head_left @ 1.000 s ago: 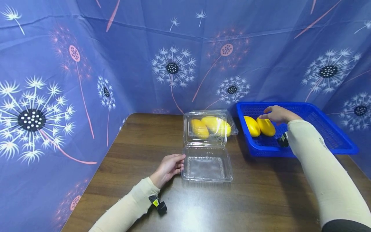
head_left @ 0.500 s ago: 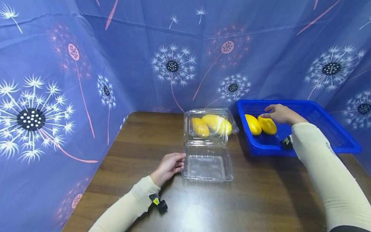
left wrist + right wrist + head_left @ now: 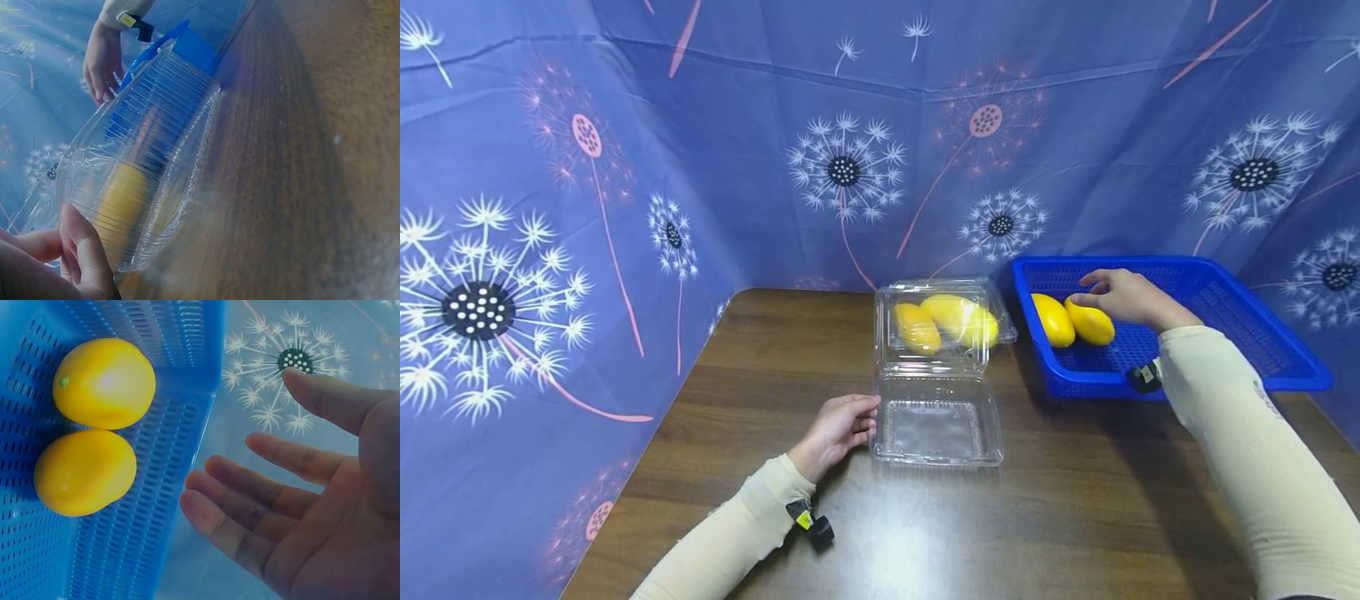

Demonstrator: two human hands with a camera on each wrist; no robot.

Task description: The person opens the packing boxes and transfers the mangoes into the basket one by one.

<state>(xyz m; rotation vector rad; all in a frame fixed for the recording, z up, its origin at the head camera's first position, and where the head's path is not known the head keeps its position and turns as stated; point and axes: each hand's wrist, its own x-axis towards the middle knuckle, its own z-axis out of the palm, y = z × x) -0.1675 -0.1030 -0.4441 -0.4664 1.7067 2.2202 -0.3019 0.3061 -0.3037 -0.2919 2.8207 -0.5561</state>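
In the head view a clear plastic clamshell container [image 3: 936, 429] sits with its lid [image 3: 883, 333] raised and nothing in its base. My left hand [image 3: 837, 429] pinches the left rim; the left wrist view shows thumb and fingers [image 3: 75, 228] at that edge. To the right, a blue plastic basket [image 3: 1225, 383] holds one mango [image 3: 1052, 321] beside another mango [image 3: 1092, 323]. Over the basket hangs my right hand [image 3: 1123, 297], fingers relaxed and spread. The right wrist view shows the palm [image 3: 325, 550] bare and apart from both mangoes.
Behind the raised lid, more mangoes [image 3: 955, 317] show through the plastic, apparently in a second clear container [image 3: 1007, 333]. A brown wooden table [image 3: 775, 358] lies underneath. Blue dandelion-print cloth [image 3: 737, 167] hangs at the back and left.
My right hand stays over the basket with only a slight shift. The left hand and the container keep their places. The head view has tilted a little.
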